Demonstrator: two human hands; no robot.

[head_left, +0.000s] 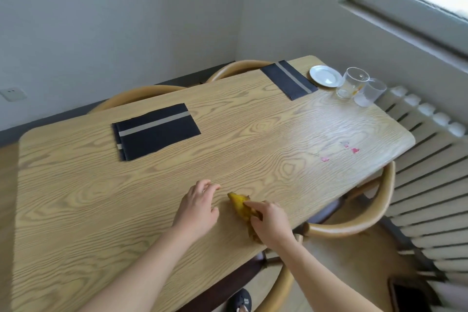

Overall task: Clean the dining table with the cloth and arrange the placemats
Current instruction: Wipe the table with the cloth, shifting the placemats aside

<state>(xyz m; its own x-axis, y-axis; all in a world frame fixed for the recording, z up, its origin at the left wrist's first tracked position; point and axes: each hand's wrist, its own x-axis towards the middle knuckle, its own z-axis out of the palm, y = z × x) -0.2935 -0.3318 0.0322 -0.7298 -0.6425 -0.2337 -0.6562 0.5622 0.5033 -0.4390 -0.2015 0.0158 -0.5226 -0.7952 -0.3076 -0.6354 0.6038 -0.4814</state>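
We log the wooden dining table (76, 210) with rounded corners; its left half is bare wood up to the near edge. A dark placemat (157, 132) with a pale stripe lies flat toward the far-left edge, a chair back (136, 95) just beyond it. Open wood runs between that mat and the hands.

Left hand (198, 206): palm down on the table near the front edge, fingers spread wide, holding nothing. Just beside it, right hand (269, 221) pinches a crumpled yellow cloth (239, 204), which rests on the tabletop close to the near edge; index finger is laid along it.

A second placemat (288, 80) sits at the far edge, overhanging slightly. Pink smears (354, 151) mark the wood near the right end. In the far-right corner: a white saucer (325, 76), contents not discernible, then two clear glasses (352, 82), touching or nearly so, apparently empty. A chair (354, 225) is tucked at the near-right edge; a radiator (430, 185) stands near the table's right end.
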